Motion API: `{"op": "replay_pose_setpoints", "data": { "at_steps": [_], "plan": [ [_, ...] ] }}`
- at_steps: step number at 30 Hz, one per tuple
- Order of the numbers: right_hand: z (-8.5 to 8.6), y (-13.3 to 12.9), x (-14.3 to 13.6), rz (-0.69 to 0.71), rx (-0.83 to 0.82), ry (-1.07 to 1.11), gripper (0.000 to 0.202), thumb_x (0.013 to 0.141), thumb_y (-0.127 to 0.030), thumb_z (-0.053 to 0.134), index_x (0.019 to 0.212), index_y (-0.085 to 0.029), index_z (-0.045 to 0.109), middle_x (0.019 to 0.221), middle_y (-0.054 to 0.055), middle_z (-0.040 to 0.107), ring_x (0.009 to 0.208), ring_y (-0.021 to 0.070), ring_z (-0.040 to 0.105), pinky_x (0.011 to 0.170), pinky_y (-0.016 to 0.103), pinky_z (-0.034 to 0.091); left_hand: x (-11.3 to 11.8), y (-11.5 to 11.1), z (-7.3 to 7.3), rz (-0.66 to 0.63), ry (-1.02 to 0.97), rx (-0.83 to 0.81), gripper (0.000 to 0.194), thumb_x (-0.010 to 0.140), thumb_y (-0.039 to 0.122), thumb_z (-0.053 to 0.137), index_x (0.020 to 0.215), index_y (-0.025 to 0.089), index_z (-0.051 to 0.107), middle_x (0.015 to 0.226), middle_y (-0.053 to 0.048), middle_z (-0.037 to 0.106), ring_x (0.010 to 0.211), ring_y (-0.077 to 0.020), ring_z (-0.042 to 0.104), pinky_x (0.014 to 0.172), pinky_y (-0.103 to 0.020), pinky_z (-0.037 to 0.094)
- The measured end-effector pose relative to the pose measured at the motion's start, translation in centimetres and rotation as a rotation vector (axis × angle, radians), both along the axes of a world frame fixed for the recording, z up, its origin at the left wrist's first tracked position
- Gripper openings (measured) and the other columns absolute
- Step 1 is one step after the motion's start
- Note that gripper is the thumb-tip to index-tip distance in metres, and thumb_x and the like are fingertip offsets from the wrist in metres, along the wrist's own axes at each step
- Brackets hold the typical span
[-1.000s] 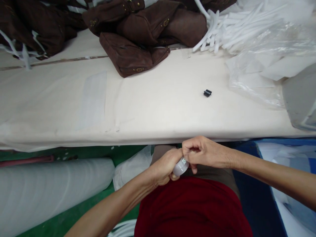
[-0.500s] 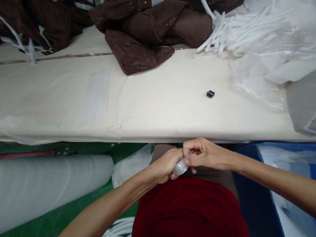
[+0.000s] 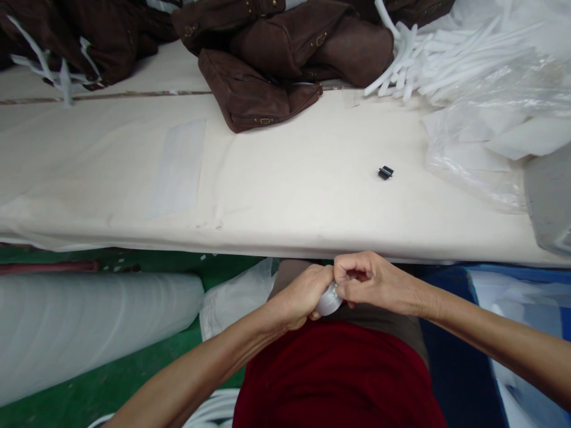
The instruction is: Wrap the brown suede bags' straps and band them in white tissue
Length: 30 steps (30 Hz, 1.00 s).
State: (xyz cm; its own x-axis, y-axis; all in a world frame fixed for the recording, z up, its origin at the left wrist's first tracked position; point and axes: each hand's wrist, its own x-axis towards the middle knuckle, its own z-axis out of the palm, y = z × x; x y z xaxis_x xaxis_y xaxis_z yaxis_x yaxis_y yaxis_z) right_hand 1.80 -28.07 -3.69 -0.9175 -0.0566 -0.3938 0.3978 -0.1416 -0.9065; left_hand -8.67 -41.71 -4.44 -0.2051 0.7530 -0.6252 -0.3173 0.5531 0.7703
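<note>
My left hand [image 3: 307,297] is wrapped round a roll of clear tape [image 3: 329,302], held low over my lap in front of the table edge. The fingers of my right hand [image 3: 379,282] are curled in a pinch, thumb and fingertips at the upper right side of the roll. Whether a loose end of tape lies between those fingertips is too small to make out. On the table [image 3: 285,196] beyond my hands lies a small black clip-like piece [image 3: 386,173].
Brown leather-like bags [image 3: 267,89] are heaped along the back, beside a bundle of white cords [image 3: 410,65]. Clear plastic bags [image 3: 482,154] and a grey container [image 3: 551,196] stand at the right. A large wrapped roll [image 3: 98,327] lies on the green floor at left.
The view has shifted slightly. Both hands stay together at the tape roll, with the right fingertips still against it and only small finger movement.
</note>
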Motion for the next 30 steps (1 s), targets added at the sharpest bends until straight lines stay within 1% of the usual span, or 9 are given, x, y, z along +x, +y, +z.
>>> {"op": "replay_pose_setpoints", "data": {
  "at_steps": [5, 10, 12, 14, 17, 19, 22, 26, 30],
  "plan": [
    [-0.3, 0.0, 0.2, -0.013, 0.0, 0.019, 0.01, 0.076, -0.016, 0.058, 0.068, -0.018, 0.052, 0.062, -0.005, 0.053, 0.059, 0.0094, 0.048, 0.056, 0.021, 0.036, 0.2, 0.2, 0.1, 0.027, -0.002, 0.005, 0.03, 0.076, 0.041, 0.047, 0.06, 0.017, 0.056, 0.059, -0.003, 0.057, 0.048, -0.0095, 0.039, 0.039, -0.02, 0.022],
    [-0.1, 0.1, 0.5, -0.042, 0.013, 0.026, 0.012, 0.076, -0.016, 0.059, 0.068, -0.018, 0.051, 0.06, -0.005, 0.05, 0.059, 0.009, 0.044, 0.055, 0.021, 0.032, 0.6, 0.5, 0.1, 0.054, -0.004, 0.001, 0.03, 0.076, 0.039, 0.046, 0.055, 0.018, 0.047, 0.053, 0.001, 0.047, 0.044, -0.008, 0.033, 0.038, -0.019, 0.02],
    [0.3, -0.1, 0.7, -0.133, 0.009, 0.046, 0.015, 0.077, -0.02, 0.063, 0.068, -0.019, 0.051, 0.061, -0.005, 0.049, 0.059, 0.0094, 0.044, 0.055, 0.021, 0.033, 0.4, 0.6, 0.5, 0.095, 0.032, 0.05, 0.027, 0.076, 0.039, 0.048, 0.057, 0.019, 0.046, 0.053, 0.002, 0.043, 0.045, -0.0083, 0.033, 0.039, -0.019, 0.019],
    [0.6, -1.0, 1.0, -0.33, -0.009, 0.087, 0.017, 0.08, -0.028, 0.067, 0.073, -0.019, 0.054, 0.066, -0.004, 0.053, 0.063, 0.0112, 0.049, 0.057, 0.022, 0.038, 0.1, 0.9, 1.1, 0.134, 0.112, 0.136, 0.025, 0.077, 0.039, 0.049, 0.062, 0.019, 0.047, 0.058, 0.002, 0.045, 0.05, -0.0095, 0.037, 0.041, -0.019, 0.023],
    [1.0, -3.1, 1.4, -0.671, -0.069, 0.153, 0.018, 0.086, -0.036, 0.067, 0.096, -0.022, 0.061, 0.088, 0.001, 0.062, 0.077, 0.0153, 0.059, 0.068, 0.026, 0.048, -0.3, 1.5, 2.1, 0.201, 0.231, 0.239, 0.029, 0.084, 0.042, 0.045, 0.067, 0.02, 0.048, 0.064, 0.001, 0.049, 0.056, -0.0115, 0.042, 0.047, -0.021, 0.033],
    [1.1, -4.7, 1.6, -0.803, -0.108, 0.186, 0.026, 0.087, -0.037, 0.067, 0.11, -0.024, 0.061, 0.102, 0.004, 0.063, 0.088, 0.0177, 0.061, 0.076, 0.028, 0.052, -0.3, 1.9, 2.4, 0.28, 0.272, 0.27, 0.035, 0.09, 0.045, 0.039, 0.066, 0.02, 0.046, 0.064, 0.002, 0.048, 0.057, -0.012, 0.042, 0.052, -0.022, 0.037],
    [1.1, -6.3, 1.7, -0.875, -0.133, 0.197, 0.032, 0.087, -0.037, 0.069, 0.116, -0.026, 0.061, 0.112, 0.006, 0.062, 0.096, 0.0192, 0.06, 0.078, 0.028, 0.053, 0.1, 2.4, 2.6, 0.376, 0.361, 0.3, 0.04, 0.096, 0.042, 0.03, 0.065, 0.021, 0.044, 0.062, 0.001, 0.047, 0.059, -0.0133, 0.043, 0.059, -0.024, 0.039],
    [1.3, -7.1, 1.5, -0.866, -0.153, 0.168, 0.023, 0.084, -0.037, 0.073, 0.1, -0.025, 0.062, 0.094, 0.002, 0.063, 0.077, 0.0148, 0.059, 0.066, 0.024, 0.051, 0.7, 2.8, 2.9, 0.383, 0.531, 0.309, 0.042, 0.1, 0.035, 0.023, 0.067, 0.021, 0.044, 0.064, 0.0, 0.048, 0.065, -0.0147, 0.045, 0.068, -0.026, 0.039],
    [1.5, -7.1, 1.4, -0.918, -0.143, 0.173, 0.021, 0.084, -0.038, 0.073, 0.098, -0.025, 0.063, 0.087, 0.001, 0.062, 0.073, 0.0133, 0.058, 0.064, 0.023, 0.05, 1.0, 2.9, 3.0, 0.443, 0.521, 0.354, 0.044, 0.103, 0.035, 0.02, 0.067, 0.021, 0.043, 0.064, 0.002, 0.044, 0.062, -0.0142, 0.043, 0.067, -0.026, 0.037]
  ]
}}
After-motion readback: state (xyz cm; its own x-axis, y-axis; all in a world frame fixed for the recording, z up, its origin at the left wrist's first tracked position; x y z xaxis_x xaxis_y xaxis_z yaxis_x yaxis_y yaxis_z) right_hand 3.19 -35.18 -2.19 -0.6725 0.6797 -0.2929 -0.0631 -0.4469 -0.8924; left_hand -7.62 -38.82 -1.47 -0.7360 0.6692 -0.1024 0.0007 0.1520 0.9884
